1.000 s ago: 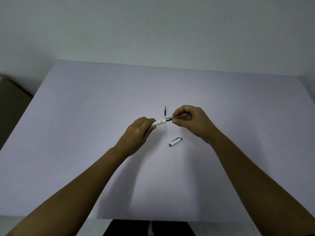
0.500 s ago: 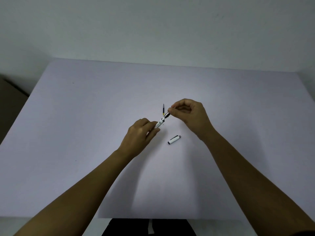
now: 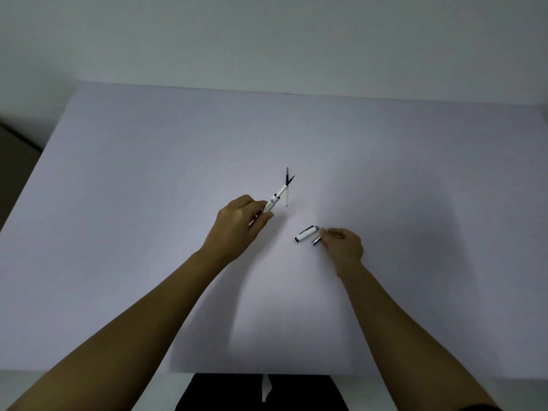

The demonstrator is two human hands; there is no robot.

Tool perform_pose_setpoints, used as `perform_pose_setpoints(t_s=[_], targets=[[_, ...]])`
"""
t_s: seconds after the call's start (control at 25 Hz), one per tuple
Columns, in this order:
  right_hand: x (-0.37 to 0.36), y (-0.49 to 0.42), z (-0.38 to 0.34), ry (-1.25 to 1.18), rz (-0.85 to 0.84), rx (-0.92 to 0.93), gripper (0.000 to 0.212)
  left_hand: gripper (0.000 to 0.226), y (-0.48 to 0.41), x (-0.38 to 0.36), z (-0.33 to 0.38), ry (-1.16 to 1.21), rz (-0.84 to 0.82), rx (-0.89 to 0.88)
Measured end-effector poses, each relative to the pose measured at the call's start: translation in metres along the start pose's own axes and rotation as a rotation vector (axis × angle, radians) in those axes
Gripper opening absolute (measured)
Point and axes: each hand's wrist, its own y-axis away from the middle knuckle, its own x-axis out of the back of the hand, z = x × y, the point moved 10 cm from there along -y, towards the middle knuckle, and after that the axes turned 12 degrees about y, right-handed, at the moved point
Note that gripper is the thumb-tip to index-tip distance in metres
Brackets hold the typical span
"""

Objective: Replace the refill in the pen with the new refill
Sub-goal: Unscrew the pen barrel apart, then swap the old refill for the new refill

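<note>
The left hand (image 3: pixel 240 225) is closed around the lower end of the white pen barrel (image 3: pixel 274 201), tilting it up and away toward the worktop's far edge, and the old refill (image 3: pixel 289 181) pokes its dark tip out of the open top. Behind it, flat on the worktop (image 3: pixel 148 173) near the middle, lies the new refill (image 3: pixel 286 189), dark tip toward the far edge, so the two tips appear to cross from this angle. The right hand (image 3: pixel 341 246) is low, nearer the front edge, fingers pinched on the small silver tip section (image 3: pixel 316 240) right beside the white cap (image 3: pixel 307 233); whether it has touched down I cannot tell. The step looks to be parking that unscrewed piece, so it is best laid close against the cap, where it will not roll off toward an edge. After that the right hand should pinch the exposed refill near its tip and draw it straight along the barrel's axis, with the left holding steady and not squeezing
</note>
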Motion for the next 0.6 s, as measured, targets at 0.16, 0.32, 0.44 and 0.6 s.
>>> perform_pose_setpoints(t_s=[0.16, 0.32, 0.44, 0.6], targets=[[-0.008, -0.004, 0.009, 0.101, 0.055, -0.021, 0.028, 0.013, -0.002, 0.000, -0.004, -0.003, -0.005, 0.006], [-0.010, -0.005, 0.005, 0.110, 0.093, -0.010, 0.034, 0.012, -0.002, 0.000, -0.008, -0.006, 0.000, 0.016], [-0.011, -0.008, 0.006, 0.109, 0.083, -0.001, 0.038, 0.012, -0.001, 0.001, -0.010, -0.005, 0.011, 0.026], [-0.003, -0.007, 0.008, 0.078, 0.061, -0.094, 0.044, 0.011, -0.002, -0.003, -0.009, -0.003, 0.004, 0.030]])
